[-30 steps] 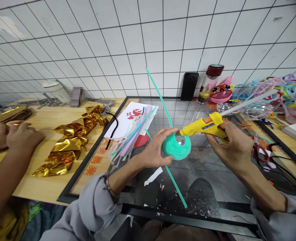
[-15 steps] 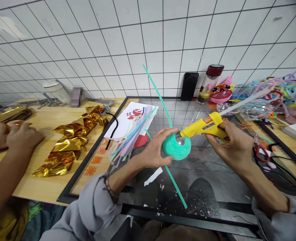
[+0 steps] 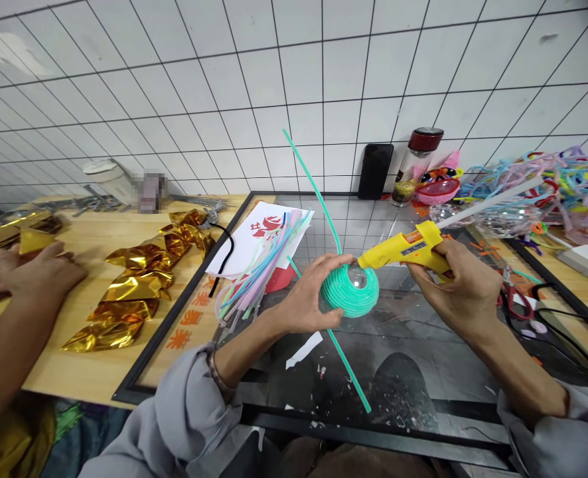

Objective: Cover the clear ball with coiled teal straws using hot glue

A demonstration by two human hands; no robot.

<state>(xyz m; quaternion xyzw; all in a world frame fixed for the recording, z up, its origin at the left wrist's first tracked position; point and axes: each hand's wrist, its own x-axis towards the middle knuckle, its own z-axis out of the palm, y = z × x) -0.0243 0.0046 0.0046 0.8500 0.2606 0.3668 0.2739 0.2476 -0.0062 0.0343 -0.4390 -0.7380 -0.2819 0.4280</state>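
My left hand [image 3: 311, 295] is closed around the side of a round ball [image 3: 351, 299] wrapped in rows of green pipe cleaner. A clear, uncovered patch shows at the ball's top. In my right hand [image 3: 466, 279] is a yellow hot glue gun [image 3: 408, 252], gripped by its handle, with a long white glue stick [image 3: 493, 202] jutting from its back. The gun's nozzle end is at the upper rim of the green wrapping, beside the clear patch. Long green pipe cleaners [image 3: 348, 372] extend above and below my left hand; where they join or pass the ball is hidden.
Pipe cleaners [image 3: 264, 265] lie on white paper to the left. A phone [image 3: 376, 171] and a glass bottle [image 3: 413, 166] stand by the tiled wall. Tangled pipe cleaners [image 3: 547, 186] and red scissors [image 3: 517, 302] are right. Another person's hands [image 3: 40, 272] handle gold foil at far left.
My hands, the ball and the glue gun have barely moved. At the far left, the other person's hands have shifted, and a gold piece now stands up between them.
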